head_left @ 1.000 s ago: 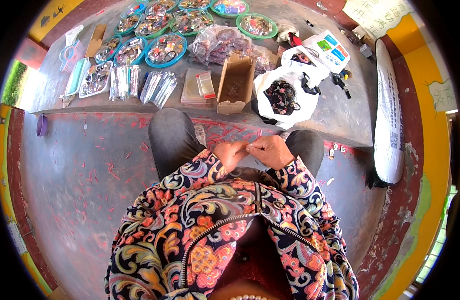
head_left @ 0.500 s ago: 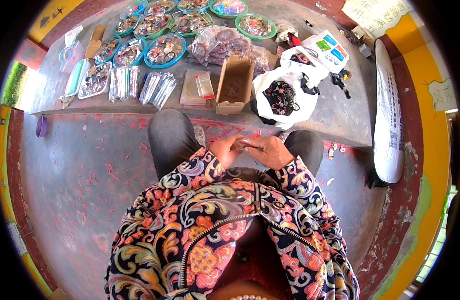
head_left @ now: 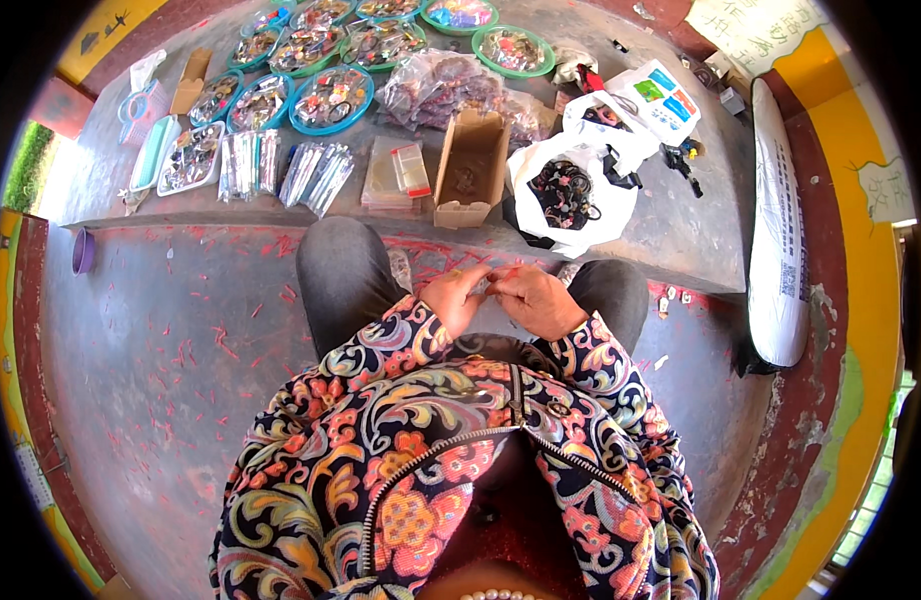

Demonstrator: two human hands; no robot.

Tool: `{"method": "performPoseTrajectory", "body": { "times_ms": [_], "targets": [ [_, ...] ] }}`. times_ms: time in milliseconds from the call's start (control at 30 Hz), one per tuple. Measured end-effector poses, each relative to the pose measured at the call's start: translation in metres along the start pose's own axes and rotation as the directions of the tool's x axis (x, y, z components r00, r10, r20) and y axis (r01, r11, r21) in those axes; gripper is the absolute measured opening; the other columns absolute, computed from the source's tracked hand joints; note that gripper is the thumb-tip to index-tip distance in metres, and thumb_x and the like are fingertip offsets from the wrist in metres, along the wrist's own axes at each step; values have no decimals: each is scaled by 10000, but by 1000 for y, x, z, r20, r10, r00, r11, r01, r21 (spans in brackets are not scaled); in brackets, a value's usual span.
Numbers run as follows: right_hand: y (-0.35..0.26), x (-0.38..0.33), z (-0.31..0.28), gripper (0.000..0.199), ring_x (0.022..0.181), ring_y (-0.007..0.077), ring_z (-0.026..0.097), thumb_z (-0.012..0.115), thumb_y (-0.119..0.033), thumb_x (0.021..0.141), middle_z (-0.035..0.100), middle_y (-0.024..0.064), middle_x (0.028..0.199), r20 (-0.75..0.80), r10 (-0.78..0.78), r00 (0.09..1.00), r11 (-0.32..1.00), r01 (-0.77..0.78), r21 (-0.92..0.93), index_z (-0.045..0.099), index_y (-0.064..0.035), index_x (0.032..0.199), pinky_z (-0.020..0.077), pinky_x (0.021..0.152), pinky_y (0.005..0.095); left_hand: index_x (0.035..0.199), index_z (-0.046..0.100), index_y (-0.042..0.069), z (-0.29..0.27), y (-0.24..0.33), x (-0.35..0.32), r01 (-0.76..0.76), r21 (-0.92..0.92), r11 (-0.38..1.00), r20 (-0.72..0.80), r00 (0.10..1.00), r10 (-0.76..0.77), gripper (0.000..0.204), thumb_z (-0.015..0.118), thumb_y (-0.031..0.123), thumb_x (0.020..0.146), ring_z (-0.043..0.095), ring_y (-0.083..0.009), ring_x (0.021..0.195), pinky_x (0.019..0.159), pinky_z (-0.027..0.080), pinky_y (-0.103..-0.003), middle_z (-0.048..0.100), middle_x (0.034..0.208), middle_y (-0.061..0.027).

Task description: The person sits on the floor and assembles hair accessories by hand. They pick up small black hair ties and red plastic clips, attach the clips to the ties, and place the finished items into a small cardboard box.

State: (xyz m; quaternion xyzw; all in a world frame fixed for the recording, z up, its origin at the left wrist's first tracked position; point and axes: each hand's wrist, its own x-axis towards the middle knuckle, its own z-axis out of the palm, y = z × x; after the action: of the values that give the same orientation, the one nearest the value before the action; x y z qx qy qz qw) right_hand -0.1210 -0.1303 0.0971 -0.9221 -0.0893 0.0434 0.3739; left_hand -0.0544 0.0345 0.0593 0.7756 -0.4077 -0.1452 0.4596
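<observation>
Between my knees, my left hand [head_left: 455, 298] and my right hand [head_left: 537, 300] meet at the fingertips. Both are closed in a pinch, thumbs and forefingers together, around something too small to make out. Ahead of them on the raised ledge stands an open brown cardboard box [head_left: 471, 165]. To its right a white plastic bag [head_left: 593, 232] holds black hair ties [head_left: 564, 195] with small coloured bits. Left of the box lies a stack of clear plastic sleeves [head_left: 386, 180] with a red-edged packet [head_left: 412, 170] on it.
Bundles of wrapped pens [head_left: 249, 165] and several basins of small packets, one a blue basin [head_left: 331, 100], crowd the ledge's left side. A heap of bagged goods [head_left: 441, 88] lies behind the box. A long white wrapped roll [head_left: 779, 230] leans at right. Red scraps litter the floor [head_left: 181, 400].
My fingertips have risen slightly and drawn together at the tips, with a small gap below them. The right hand is turned more downward. The things on the ledge have not moved.
</observation>
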Motion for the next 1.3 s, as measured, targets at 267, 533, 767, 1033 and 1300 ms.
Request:
{"method": "performPoseTrajectory", "body": {
  "times_ms": [267,533,767,1033,1300],
  "targets": [
    [-26,4,-9,207,704,237,574,538,-7,689,572,112,774,-230,116,966,991,-96,93,579,-33,890,447,602,280,1033,519,1,14,-22,-5,321,-342,883,66,946,-319,258,493,6,776,585,-169,755,666,466,-259,600,838,-94],
    [-25,4,-3,203,694,242,571,538,2,690,571,115,776,-251,225,941,972,-200,121,497,-29,886,448,601,293,1037,512,-30,8,-7,2,493,-653,576,251,858,-449,230,453,42,826,563,-124,794,700,471,-237,579,895,-60],
    [-22,8,1,155,682,304,543,520,-6,699,549,117,699,-274,-16,962,987,-29,-157,487,-48,845,437,597,353,1061,487,-28,3,-7,1,406,-561,722,214,913,-347,254,469,37,816,545,-112,843,724,454,-228,566,949,-86],
    [-21,7,4,217,622,318,516,488,-13,656,503,144,639,-201,-111,973,982,76,-176,408,-33,856,423,547,378,996,520,-15,7,-4,5,338,-540,770,59,929,-366,199,470,61,819,524,-81,763,668,429,-202,570,852,-46],
    [-13,9,9,321,590,300,509,488,-26,658,484,127,620,-211,-190,959,961,137,-242,419,-17,972,419,524,367,916,566,-1,19,-20,7,279,-525,804,-61,930,-363,163,463,89,826,484,-64,593,532,388,-186,569,735,-32]
  ]
}}
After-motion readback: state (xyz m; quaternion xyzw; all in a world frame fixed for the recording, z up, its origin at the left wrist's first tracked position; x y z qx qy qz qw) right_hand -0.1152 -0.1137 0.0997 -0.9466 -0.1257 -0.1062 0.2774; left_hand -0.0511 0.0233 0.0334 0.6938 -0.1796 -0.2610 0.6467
